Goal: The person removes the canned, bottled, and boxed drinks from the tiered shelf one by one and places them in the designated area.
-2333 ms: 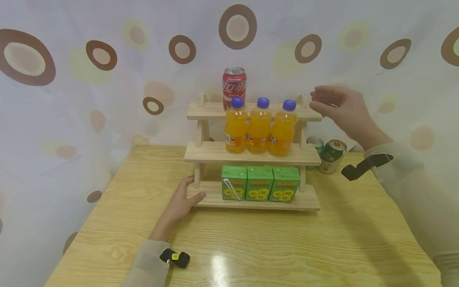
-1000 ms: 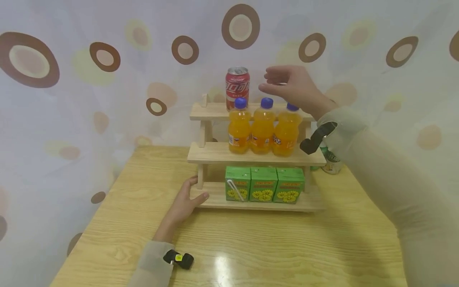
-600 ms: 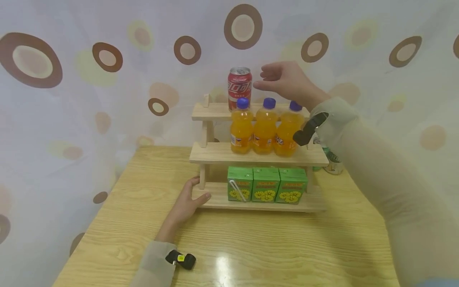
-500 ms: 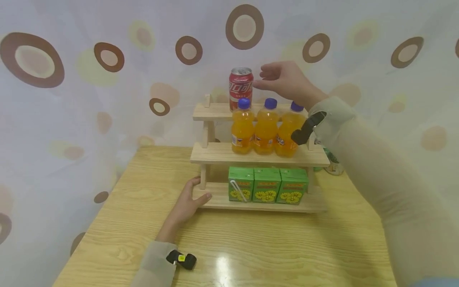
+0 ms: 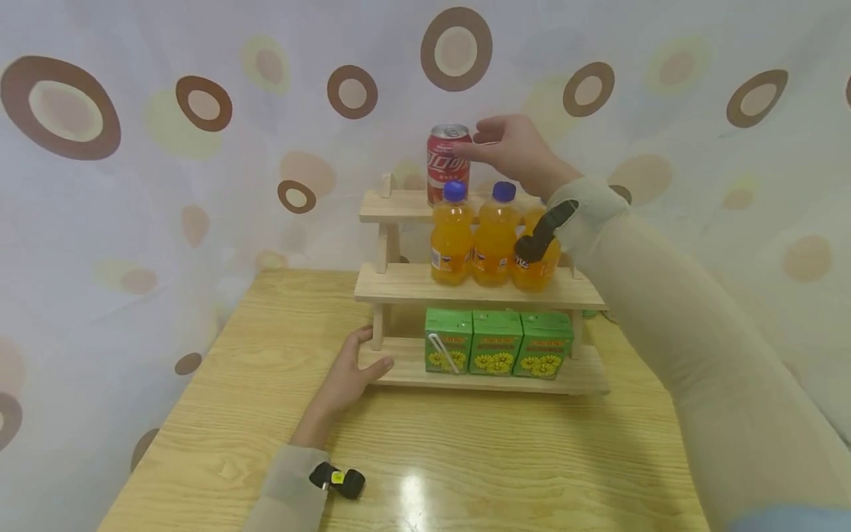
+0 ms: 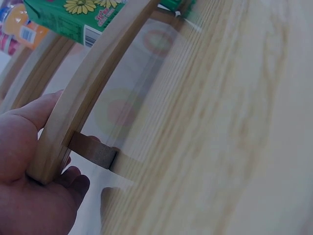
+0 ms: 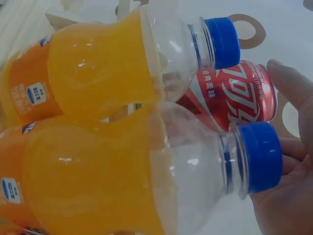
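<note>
My left hand (image 5: 346,373) grips the left end of the lowest tier of a three-tier wooden display shelf (image 5: 385,292). In the left wrist view its thumb lies on one face of the board and its fingertips curl past the other. My right hand (image 5: 515,151) is beside a red cola can (image 5: 447,166) on the top tier, thumb overlapping the can's front and fingers apart near its right side. In the right wrist view the thumb is right at the can's top end, and a bottle cap hides part of the fingers.
Three orange soda bottles (image 5: 492,247) with blue caps stand on the middle tier, in front of the can; the right one is partly behind my wrist strap. Three green drink cartons (image 5: 496,343) line the bottom tier. The shelf stands on a wooden table (image 5: 465,458) before a patterned curtain.
My right hand has come in from the shelf's right side, leftward to the cola can, its thumb now overlapping the can. The left hand keeps its grip on the shelf.
</note>
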A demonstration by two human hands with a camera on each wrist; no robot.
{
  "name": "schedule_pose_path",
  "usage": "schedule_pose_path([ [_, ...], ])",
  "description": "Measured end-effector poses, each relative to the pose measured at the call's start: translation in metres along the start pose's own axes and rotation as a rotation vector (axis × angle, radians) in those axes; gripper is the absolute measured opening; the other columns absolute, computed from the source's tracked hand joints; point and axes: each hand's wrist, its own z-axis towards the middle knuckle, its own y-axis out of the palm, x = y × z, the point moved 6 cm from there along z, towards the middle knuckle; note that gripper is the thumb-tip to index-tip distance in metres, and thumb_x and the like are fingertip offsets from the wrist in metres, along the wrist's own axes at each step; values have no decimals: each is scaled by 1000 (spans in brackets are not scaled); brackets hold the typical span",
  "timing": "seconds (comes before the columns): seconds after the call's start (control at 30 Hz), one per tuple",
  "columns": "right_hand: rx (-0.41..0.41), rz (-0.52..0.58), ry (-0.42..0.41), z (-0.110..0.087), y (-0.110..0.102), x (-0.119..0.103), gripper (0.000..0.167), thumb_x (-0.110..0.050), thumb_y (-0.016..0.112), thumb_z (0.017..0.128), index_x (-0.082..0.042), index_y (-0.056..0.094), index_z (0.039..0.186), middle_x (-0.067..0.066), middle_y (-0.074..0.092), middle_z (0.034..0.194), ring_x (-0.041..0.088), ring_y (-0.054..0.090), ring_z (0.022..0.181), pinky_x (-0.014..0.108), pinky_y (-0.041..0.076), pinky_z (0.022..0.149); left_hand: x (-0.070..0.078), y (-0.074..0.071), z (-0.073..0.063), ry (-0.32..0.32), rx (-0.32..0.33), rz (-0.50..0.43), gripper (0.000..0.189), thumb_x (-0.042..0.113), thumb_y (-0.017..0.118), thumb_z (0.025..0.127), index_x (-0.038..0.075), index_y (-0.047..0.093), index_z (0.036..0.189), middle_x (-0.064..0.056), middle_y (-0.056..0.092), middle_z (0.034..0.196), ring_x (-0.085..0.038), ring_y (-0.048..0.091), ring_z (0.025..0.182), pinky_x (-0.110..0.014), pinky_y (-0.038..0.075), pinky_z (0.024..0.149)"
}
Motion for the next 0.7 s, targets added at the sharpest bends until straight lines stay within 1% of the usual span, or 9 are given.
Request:
schedule_pose_path([
  [0.07,-8,15,-4,2,1,0,93,-54,72,84,-9,30,155,7,46,149,22,40,139,39,34,112,0,1,1,2,-6,-12,60,25,69,95,12,40,145,-9,27,158,-31,17,147,-56,13,117],
  [0.2,-31,-6,-10,7,3,4,91,-51,73,85,-10,31,155,5,49,147,22,41,138,39,34,113,-3,4,2,1,-18,-27,63,26,70,94,12,38,147,-10,26,158,-32,16,147,-58,13,116],
  [0.3,-51,-43,-15,11,6,8,85,-52,72,85,-13,37,152,4,50,145,21,42,136,40,35,112,-5,6,1,4,-16,-19,64,29,70,94,13,39,146,-9,27,158,-32,18,147,-58,15,116],
  [0.4,-85,-72,-37,15,10,9,80,-52,72,85,-16,42,150,2,50,144,22,44,133,42,36,111,-4,7,1,8,-11,-17,64,28,70,94,12,39,146,-9,27,158,-32,18,147,-58,16,116],
  [0.47,-107,-91,-45,17,12,10,79,-53,73,85,-17,43,149,2,50,145,22,45,131,43,36,110,-4,8,0,11,-11,-16,64,28,70,94,12,38,147,-10,28,158,-33,19,146,-58,16,115],
  [0.57,-125,-109,-47,19,13,10,81,-54,73,84,-18,42,149,2,48,146,22,45,131,43,35,110,-4,9,0,12,-15,-22,63,28,70,94,12,38,147,-10,27,158,-33,18,147,-59,15,115],
  [0.7,-131,-117,-55,20,12,9,82,-54,75,82,-17,42,148,2,51,143,21,46,128,43,34,110,-3,9,1,7,-14,-36,62,27,70,93,14,40,146,-10,27,158,-33,18,147,-60,15,115],
])
